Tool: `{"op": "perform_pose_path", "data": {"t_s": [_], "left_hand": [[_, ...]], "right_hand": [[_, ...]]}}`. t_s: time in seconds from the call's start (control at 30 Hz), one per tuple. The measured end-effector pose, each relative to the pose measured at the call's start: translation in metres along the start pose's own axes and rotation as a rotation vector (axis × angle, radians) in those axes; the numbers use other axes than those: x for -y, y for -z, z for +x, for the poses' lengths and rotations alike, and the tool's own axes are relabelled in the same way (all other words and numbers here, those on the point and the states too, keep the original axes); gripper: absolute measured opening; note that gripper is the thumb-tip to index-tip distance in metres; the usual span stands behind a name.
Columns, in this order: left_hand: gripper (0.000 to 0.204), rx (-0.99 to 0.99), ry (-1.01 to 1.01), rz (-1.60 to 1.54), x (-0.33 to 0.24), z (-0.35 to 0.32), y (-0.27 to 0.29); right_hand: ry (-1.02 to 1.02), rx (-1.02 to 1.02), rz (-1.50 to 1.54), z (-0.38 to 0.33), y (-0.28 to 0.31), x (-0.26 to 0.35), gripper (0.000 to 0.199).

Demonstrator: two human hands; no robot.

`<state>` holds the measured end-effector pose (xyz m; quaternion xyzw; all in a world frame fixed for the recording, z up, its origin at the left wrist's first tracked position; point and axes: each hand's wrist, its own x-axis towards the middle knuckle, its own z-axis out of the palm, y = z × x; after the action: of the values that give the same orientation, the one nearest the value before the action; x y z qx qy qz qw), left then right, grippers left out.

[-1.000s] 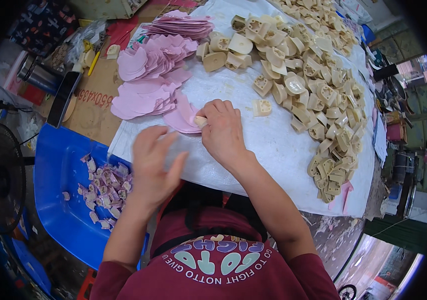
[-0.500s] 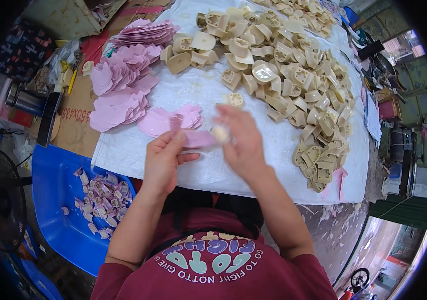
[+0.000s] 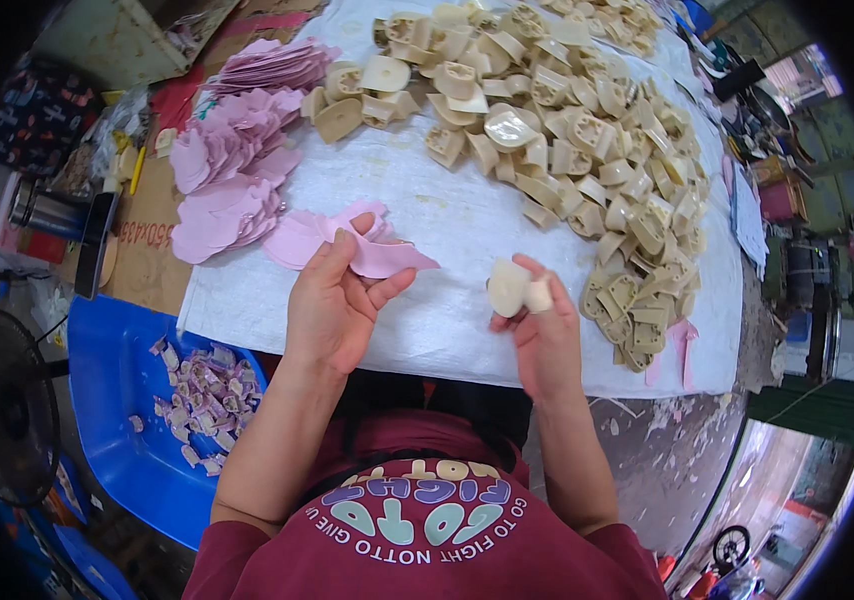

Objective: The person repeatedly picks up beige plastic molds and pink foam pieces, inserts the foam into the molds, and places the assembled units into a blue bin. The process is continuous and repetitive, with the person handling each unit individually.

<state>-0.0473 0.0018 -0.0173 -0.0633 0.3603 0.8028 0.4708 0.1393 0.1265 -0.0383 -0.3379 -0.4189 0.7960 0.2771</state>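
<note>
My left hand (image 3: pixel 332 305) is closed on a pink sheet piece (image 3: pixel 382 259), its pointed end sticking out to the right past the fingertips. A little to the right, my right hand (image 3: pixel 544 335) grips a cream plastic shoe heel (image 3: pixel 506 287) above the white sheet. Something small and whitish covers the tip of the right thumb; I cannot tell what it is. Just beyond my left hand lie a few loose pink pieces (image 3: pixel 292 237). The piece and the heel are apart.
A big heap of cream heels (image 3: pixel 587 130) spreads over the far and right side of the white sheet (image 3: pixel 427 345). Stacks of pink pieces (image 3: pixel 232 150) stand at the left. Below the table's left edge, a blue tub (image 3: pixel 112 400) holds several small pink-and-cream parts. A fan (image 3: pixel 7 400) stands left.
My right hand has moved right and nearer to me, now with a heel in its fingers. The single heel beyond it has left the sheet. The pink piece in my left hand has turned.
</note>
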Motion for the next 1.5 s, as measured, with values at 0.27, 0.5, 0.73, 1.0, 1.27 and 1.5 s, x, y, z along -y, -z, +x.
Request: {"op": "perform_pose_path", "data": {"t_s": [0.27, 0.5, 0.73, 1.0, 1.27, 1.5], "left_hand": [[0.037, -0.06, 0.058, -0.146, 0.035, 0.007, -0.022], [0.039, 0.137, 0.187, -0.02, 0.027, -0.01, -0.016], [0.033, 0.081, -0.026, 0.014, 0.026, -0.021, -0.022], [0.04, 0.245, -0.071, 0.101, 0.021, -0.048, -0.029], [0.039, 0.309, -0.092, 0.111, 0.019, -0.051, -0.029], [0.038, 0.313, -0.102, 0.053, 0.021, -0.053, -0.033]], "right_hand": [[0.066, 0.332, -0.061, -0.033, -0.047, 0.021, 0.039], [0.599, 0.397, -0.939, -0.036, -0.066, 0.016, 0.051], [0.575, 0.215, -0.64, -0.029, -0.056, 0.029, 0.037], [0.978, 0.26, -0.949, -0.026, -0.061, 0.039, 0.039], [1.031, 0.255, -0.934, -0.027, -0.063, 0.042, 0.037], [1.09, 0.254, -1.047, -0.022, -0.061, 0.045, 0.035]]}}
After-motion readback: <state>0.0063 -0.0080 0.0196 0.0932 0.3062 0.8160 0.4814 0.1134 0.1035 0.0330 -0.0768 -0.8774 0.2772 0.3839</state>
